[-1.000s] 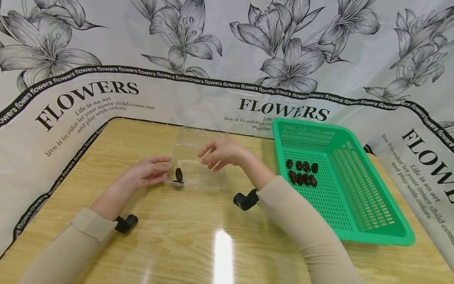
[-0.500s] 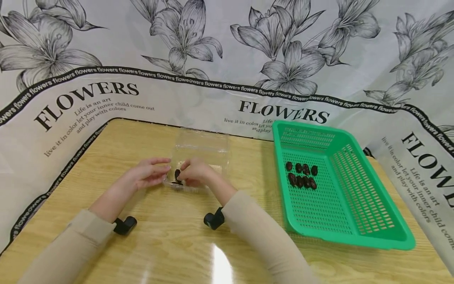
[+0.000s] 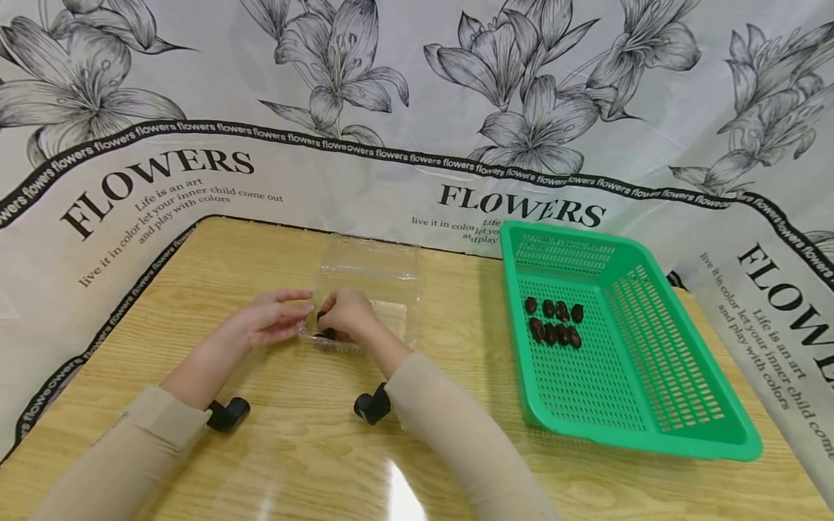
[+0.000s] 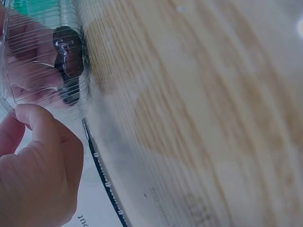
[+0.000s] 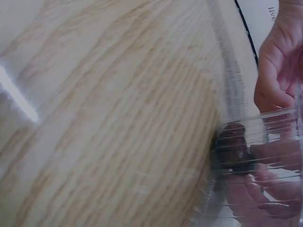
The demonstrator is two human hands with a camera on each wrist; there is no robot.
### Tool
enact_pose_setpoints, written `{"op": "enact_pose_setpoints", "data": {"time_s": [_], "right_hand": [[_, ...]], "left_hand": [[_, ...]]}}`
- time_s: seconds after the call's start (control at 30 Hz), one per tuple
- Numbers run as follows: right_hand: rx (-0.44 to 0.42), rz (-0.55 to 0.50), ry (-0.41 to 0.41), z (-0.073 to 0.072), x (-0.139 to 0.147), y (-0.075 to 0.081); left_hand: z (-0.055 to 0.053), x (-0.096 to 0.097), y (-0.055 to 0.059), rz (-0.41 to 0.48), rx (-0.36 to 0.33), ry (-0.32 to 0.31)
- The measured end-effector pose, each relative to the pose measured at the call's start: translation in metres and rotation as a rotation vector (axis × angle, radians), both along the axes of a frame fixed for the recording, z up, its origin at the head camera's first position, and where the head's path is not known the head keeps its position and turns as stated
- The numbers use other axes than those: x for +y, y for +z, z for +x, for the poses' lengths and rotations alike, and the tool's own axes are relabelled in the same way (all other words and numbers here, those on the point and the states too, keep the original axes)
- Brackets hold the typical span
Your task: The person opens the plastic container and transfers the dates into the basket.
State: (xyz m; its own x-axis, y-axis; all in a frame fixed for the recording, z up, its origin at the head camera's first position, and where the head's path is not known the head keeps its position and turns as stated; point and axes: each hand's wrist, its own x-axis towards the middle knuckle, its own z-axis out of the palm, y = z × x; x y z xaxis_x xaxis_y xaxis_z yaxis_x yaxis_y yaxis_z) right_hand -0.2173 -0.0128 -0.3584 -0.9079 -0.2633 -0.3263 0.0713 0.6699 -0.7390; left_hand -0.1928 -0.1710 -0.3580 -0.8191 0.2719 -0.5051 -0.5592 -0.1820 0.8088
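A clear plastic box [image 3: 394, 318] stands on the table with its lid raised at the back. My left hand [image 3: 263, 318] is at its left side; in the left wrist view, thumb and forefinger pinch the box's rim. Inside the box, my right hand [image 3: 352, 315] pinches a dark brown date [image 3: 321, 317] with its fingertips, near the front left corner. Through the ribbed wall in the left wrist view, dark dates [image 4: 71, 52] lie close together, partly overlapping. The right wrist view shows a date [image 5: 232, 144] against the wall, blurred, beside the right fingers.
A green basket [image 3: 641, 438] stands to the right, with several dates [image 3: 555, 332] in two rows near its left side. A flower-printed cloth [image 3: 365, 166] rises behind the wooden table [image 3: 300, 449]. Each wrist wears a black camera [image 3: 229, 414].
My right hand has moved left and down from above the box into it, and its fingers have closed on a date. The left hand has stayed at the box's left side.
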Motion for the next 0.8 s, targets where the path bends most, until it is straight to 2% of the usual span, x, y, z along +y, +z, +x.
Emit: {"op": "enact_pose_setpoints", "data": {"time_s": [0.2, 0.4, 0.6, 0.8], "right_hand": [[-0.050, -0.069, 0.026, -0.004, 0.009, 0.010], [-0.146, -0.166, 0.042, -0.009, 0.020, 0.028], [-0.199, -0.270, 0.058, -0.019, 0.035, 0.055], [-0.167, -0.330, 0.045, -0.022, 0.059, 0.090]], "left_hand": [[-0.001, -0.001, -0.001, 0.007, 0.006, -0.004], [0.000, 0.000, -0.001, -0.001, 0.007, -0.008], [0.000, 0.000, -0.001, -0.009, 0.013, -0.008], [0.001, 0.001, -0.001, -0.002, 0.014, -0.010]]}}
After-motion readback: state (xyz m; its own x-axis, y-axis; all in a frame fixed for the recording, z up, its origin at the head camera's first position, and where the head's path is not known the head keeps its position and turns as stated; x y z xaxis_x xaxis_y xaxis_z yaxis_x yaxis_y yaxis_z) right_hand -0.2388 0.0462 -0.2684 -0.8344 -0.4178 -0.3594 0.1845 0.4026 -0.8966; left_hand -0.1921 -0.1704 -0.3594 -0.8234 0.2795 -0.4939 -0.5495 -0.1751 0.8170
